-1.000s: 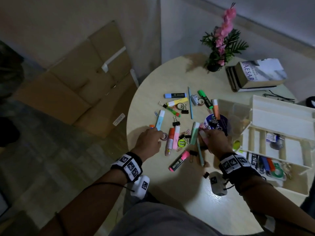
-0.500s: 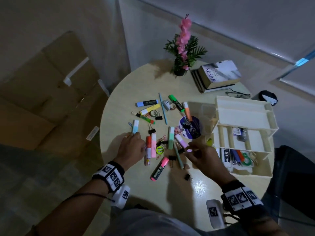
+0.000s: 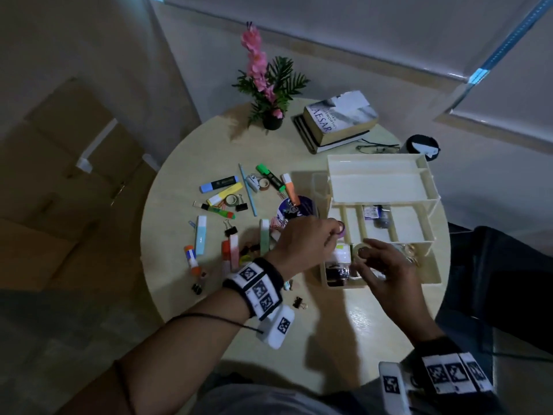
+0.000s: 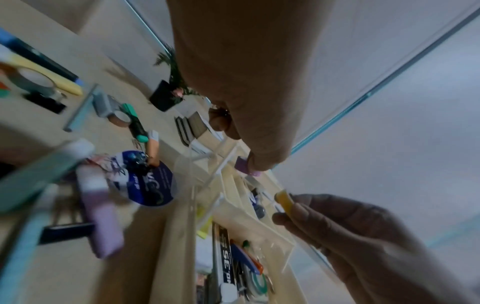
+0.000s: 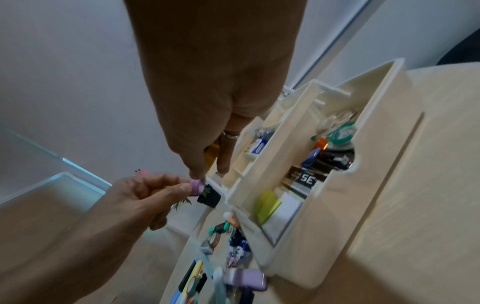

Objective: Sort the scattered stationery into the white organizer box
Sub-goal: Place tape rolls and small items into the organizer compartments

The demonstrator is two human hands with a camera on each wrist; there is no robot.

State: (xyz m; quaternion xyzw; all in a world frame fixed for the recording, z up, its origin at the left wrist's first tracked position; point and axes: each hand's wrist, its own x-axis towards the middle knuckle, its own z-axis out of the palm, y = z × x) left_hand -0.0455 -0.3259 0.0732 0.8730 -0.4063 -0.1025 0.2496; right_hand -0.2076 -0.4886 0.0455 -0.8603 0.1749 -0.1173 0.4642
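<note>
The white organizer box (image 3: pixel 377 187) stands at the table's right, its low front compartments holding pens, sticky notes and tape. My left hand (image 3: pixel 336 233) pinches a small purple tape roll (image 3: pixel 341 228) over the box's left edge; the left wrist view shows the purple tape roll (image 4: pixel 245 165) under the fingertips. My right hand (image 3: pixel 363 254) hovers just beside it over the front compartments, gripping a yellowish tape roll (image 3: pixel 360 251), also seen as the yellowish tape roll (image 5: pixel 211 154). Highlighters (image 3: pixel 220 184), binder clips (image 3: pixel 230 230), a glue stick (image 3: pixel 191 260) and a blue pencil (image 3: pixel 247 190) lie scattered to the left.
A round blue tin (image 3: pixel 294 208) sits beside the box. A potted pink flower (image 3: pixel 269 85), stacked books (image 3: pixel 338 118), glasses (image 3: pixel 377 148) and a black cup (image 3: pixel 422 146) stand at the back. Cardboard boxes (image 3: pixel 74 175) lie on the floor to the left.
Both hands have left the scattered pile and moved right to the organizer box. The left now holds a purple tape roll, the right a yellowish one. The head view has swung right.
</note>
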